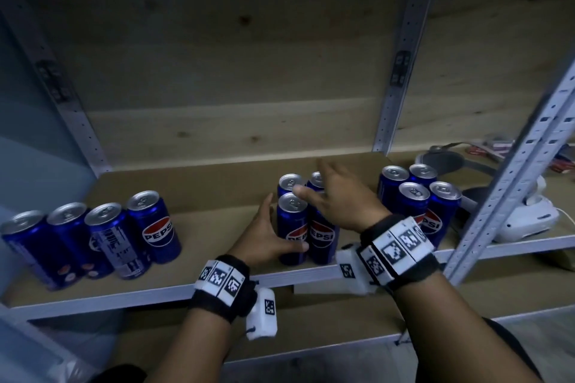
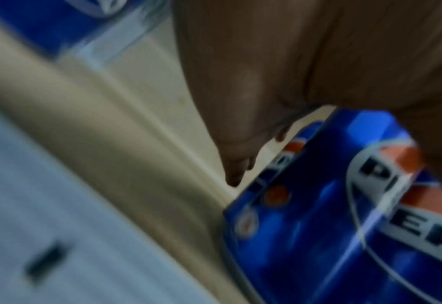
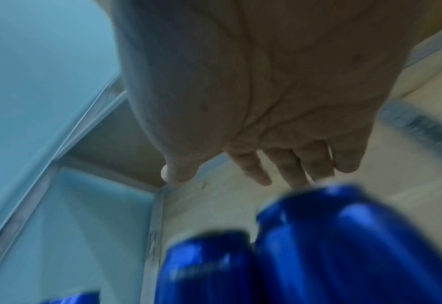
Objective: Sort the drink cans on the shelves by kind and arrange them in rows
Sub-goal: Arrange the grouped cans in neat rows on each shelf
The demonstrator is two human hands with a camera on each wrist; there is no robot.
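Four Pepsi cans (image 1: 306,221) clustered between both hands, left hand (image 1: 270,235) spread against the front can, right hand (image 1: 337,196) spread over tops; uneven push could topple them off shelf (image 1: 217,193).

- A storeroom or stockroom is suggested.
- Slotted metal uprights (image 1: 392,93) carry bare board shelves (image 1: 217,193).
- Identical blue cans (image 1: 154,224) are stocked in groups.
- A white headset (image 1: 529,214) is left on the neighbouring shelf.

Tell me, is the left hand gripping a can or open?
Open: the left hand lies with straight fingers against the front-left can of the middle group; thumb along its base.
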